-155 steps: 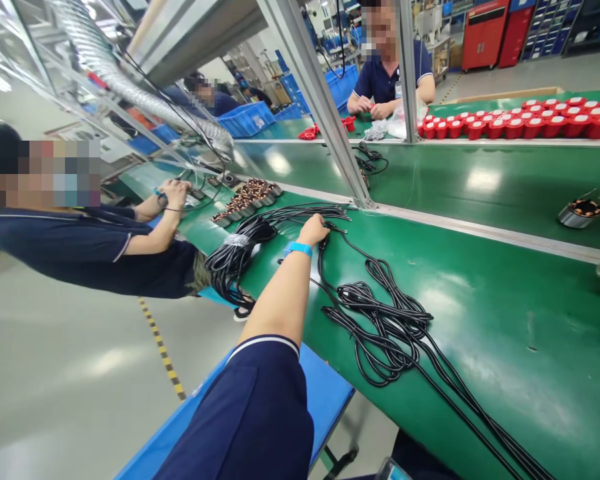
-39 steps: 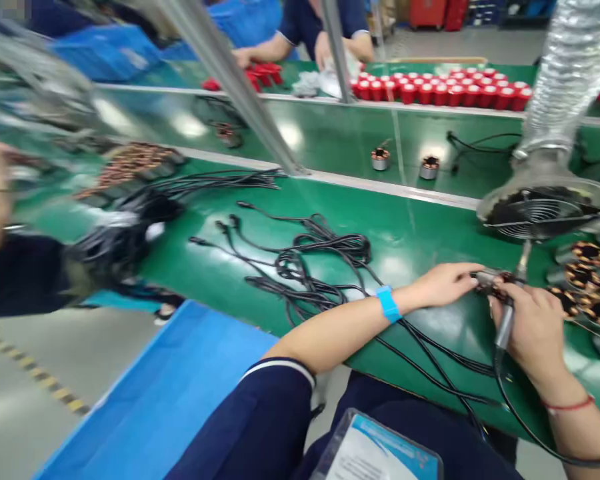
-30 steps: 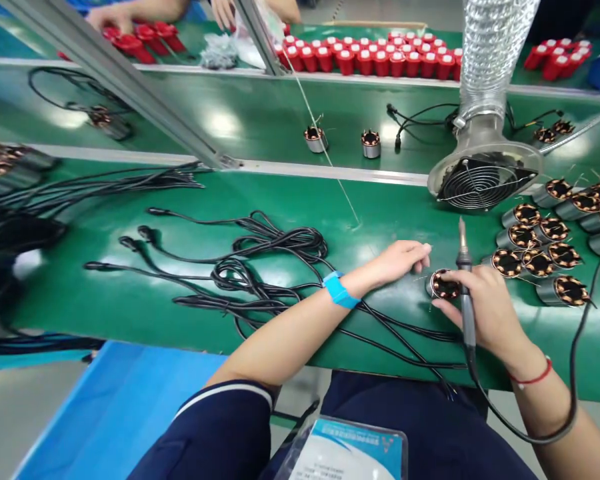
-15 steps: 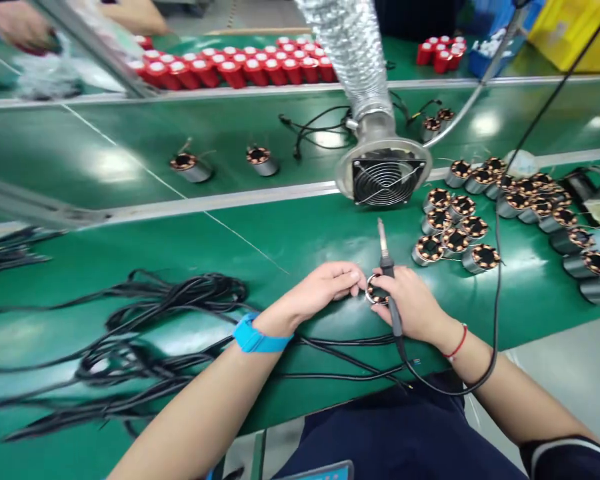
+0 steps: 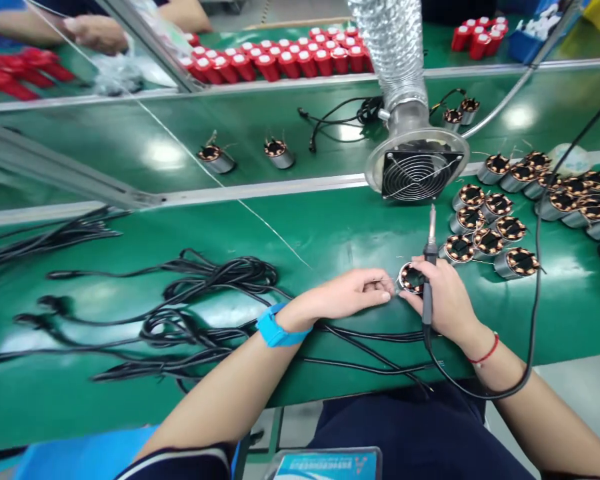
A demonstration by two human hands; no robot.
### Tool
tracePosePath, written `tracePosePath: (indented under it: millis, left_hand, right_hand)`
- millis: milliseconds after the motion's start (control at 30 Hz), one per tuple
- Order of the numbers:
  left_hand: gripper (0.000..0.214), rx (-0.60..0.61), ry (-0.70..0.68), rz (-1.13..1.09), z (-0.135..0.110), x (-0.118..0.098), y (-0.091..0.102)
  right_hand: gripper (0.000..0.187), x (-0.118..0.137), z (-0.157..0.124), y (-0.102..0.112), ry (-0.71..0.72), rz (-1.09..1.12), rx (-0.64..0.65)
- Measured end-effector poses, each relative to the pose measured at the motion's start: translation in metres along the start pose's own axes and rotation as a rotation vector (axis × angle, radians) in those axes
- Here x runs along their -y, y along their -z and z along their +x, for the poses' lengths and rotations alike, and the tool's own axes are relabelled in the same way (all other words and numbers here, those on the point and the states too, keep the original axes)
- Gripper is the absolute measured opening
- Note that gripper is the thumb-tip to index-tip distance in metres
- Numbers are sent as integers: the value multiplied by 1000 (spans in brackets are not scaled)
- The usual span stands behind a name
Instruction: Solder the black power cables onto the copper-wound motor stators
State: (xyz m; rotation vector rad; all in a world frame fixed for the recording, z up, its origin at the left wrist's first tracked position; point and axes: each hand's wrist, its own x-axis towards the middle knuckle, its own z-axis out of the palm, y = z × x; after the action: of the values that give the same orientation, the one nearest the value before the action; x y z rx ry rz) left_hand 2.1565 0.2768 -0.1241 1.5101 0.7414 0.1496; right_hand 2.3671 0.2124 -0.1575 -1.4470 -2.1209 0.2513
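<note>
Hands: my left hand [image 5: 353, 293] pinches the stator [image 5: 411, 277]; right hand [image 5: 443, 300] grips soldering iron [image 5: 429, 267]
Handling: I judge it small, rigid, with fragile wires; hold the metal rim

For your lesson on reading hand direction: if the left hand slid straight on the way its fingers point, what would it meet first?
Probably the wound coil right at the fingertips of the left hand, which the right hand steadies along with a soldering iron. Contact already looks likely, though depth is unclear.

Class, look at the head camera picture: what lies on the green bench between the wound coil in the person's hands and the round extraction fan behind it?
Head view: between the coil and the fan lies bare green bench; only the soldering iron, held in the right hand, pokes into that stretch.
</note>
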Motion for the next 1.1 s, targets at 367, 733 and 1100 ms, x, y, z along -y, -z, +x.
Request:
tracePosePath:
  millis: [367,733,1100]
  left_hand:
    - [21,-170,55,-490,15,6,-2]
    - [24,-89,-16,-79,2,-1,2]
    - [22,-79,-266,233,-5,-10,-9]
  right_hand:
    - [38,-1,0,-2,75,39,-36]
    - [40,-1,-1,-2,70,-17,-13]
    - [42,-3,4,5,86,-44,29]
